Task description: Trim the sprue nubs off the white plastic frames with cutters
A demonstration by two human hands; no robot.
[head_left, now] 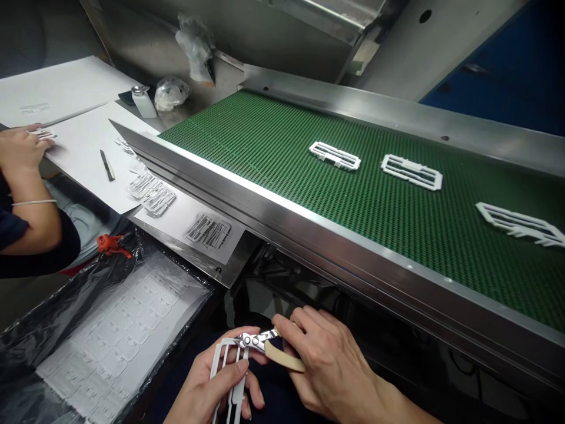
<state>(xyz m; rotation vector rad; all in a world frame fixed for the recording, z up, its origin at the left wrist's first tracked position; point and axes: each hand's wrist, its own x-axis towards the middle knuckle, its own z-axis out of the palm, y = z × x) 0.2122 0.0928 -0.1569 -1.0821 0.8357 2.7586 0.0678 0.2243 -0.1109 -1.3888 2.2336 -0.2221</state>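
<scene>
Low in the view, my left hand point(216, 377) is closed around a white plastic frame part point(239, 388) with long slots, the thumb pressing on its face. My right hand point(329, 359) grips a pair of nippers point(282, 357) with cream handles and a metal head. The nippers' jaws meet the upper end of the frame part, near the fingertips of my left hand. Whether the jaws are fully closed is too small to tell. Part of the frame is hidden by my left fingers and the bottom edge of the view.
Beyond my hands runs a green conveyor belt point(247, 153) with a metal side rail point(282, 206), carrying several similar white frames point(334, 156). At left are stacked parts point(152, 193), a knife point(106, 165), a bottle point(143, 102), an orange clamp point(113, 245), a plastic-lined box point(176, 294) and a co-worker's hand point(24, 150).
</scene>
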